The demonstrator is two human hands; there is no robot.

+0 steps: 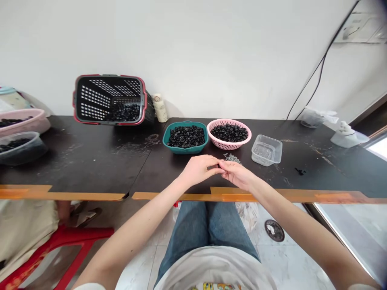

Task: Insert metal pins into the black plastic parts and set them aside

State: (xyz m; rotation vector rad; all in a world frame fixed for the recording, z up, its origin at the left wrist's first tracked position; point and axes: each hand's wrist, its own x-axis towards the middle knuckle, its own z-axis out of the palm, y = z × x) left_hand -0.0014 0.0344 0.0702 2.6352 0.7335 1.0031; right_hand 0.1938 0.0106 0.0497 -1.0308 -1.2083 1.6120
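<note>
Above the front edge of the dark table, my left hand [202, 168] and my right hand [238, 175] meet at the fingertips. The fingers of both are closed in a pinch, and whatever lies between them is too small or hidden to make out. Just behind the fingertips lies a loose pile of small silvery metal pins [232, 158]. Beyond the hands stand a teal basin [185, 150] and a pink perforated basket [229, 145], each filled with small round black parts. Right of the pile is a clear plastic tub [273, 151] with some small pieces in its bottom.
A black crate with a red rim [108, 122] lies tipped toward me at the back left, black parts inside. Beside it stands a white bottle [160, 108]. Tubs of black parts are at far left. Some black bits [300, 171] and a white dispenser [345, 136] are on the right.
</note>
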